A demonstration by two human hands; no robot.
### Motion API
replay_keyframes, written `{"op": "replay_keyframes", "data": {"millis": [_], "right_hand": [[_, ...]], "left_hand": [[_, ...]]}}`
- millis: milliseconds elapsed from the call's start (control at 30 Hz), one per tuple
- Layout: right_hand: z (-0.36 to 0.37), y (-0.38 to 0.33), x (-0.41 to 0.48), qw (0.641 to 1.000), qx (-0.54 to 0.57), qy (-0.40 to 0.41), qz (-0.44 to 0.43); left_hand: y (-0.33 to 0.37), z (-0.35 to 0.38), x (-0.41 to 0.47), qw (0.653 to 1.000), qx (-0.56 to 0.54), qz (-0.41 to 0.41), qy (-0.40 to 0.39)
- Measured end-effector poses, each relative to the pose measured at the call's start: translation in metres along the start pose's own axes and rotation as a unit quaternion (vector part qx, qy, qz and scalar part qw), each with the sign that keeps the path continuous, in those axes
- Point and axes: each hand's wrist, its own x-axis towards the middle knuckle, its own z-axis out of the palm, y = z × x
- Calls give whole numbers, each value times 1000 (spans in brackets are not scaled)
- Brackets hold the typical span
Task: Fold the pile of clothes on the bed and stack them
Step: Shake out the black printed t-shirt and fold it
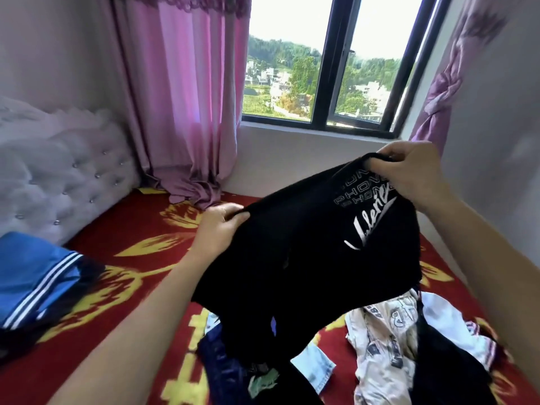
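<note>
Bed [140, 258]: fills the lower half of the view under a red spread with yellow flowers; all the clothes lie on it or hang above it.
Window [336, 68]: straight ahead past the bed, dark-framed, with green hills and pale houses outside.
Pink curtain [181, 97]: hangs left of the window, its hem bunched on the far edge of the bed.
Headboard [73, 176]: pale and button-tufted, along the left side.
Black garment [306, 258]: held up over the bed between both hands, with white lettering on its upper right part. Its top edge slants from low on the left to high on the right. The rest hangs down until its lower end meets the pile.
Unfolded pile [385, 346]: a loose heap of white printed cloth, denim and dark pieces at the near edge of the bed, under the garment and to its right.
Blue garment [38, 273]: white-striped, lying well apart at the left; it looks already folded.
Right hand [415, 173]: the higher, farther one, its grip pinching the garment's top right edge with fingers curled over the hem.
Left hand [217, 226]: lower, its grip pinching the opposite top corner.
Coming move: probably laying the garment flat. The bare spread lies ahead and to the left, so the left hand is nearer it, and the slanted top edge needs levelling first.
</note>
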Motion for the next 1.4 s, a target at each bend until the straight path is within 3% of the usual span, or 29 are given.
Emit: {"op": "replay_keyframes", "data": {"millis": [67,167,300,367,467,533,633,800,900,1100,1267,1400], "right_hand": [[-9,7,2,998,49,24,13],[-16,30,5,992,101,60,36],[1,124,-11,984,-52,58,160],[16,194,-47,947,-152,-4,282],[50,276,-138,853,-284,-201,390],[79,287,-192,825,-309,-301,365],[131,272,-243,813,-279,-404,312],[202,240,-288,802,-190,-486,291],[235,230,-307,784,-191,-532,256],[281,236,-327,755,-280,-572,157],[304,252,-342,691,-356,-621,102],[318,257,-342,720,-398,-566,49]], "left_hand": [[19,-9,13,998,16,49,20],[33,-3,31,997,38,57,35],[-9,32,26,991,131,-17,-23],[-49,51,2,983,146,-83,-70],[-109,72,-52,958,164,-193,-134],[-141,78,-89,932,184,-265,-163],[-175,75,-139,893,205,-352,-193],[-200,54,-194,846,214,-451,-188],[-208,40,-217,828,213,-493,-163],[-218,19,-246,828,183,-521,-99],[-230,12,-260,818,183,-542,-66],[-239,12,-276,806,166,-563,-71]]}}
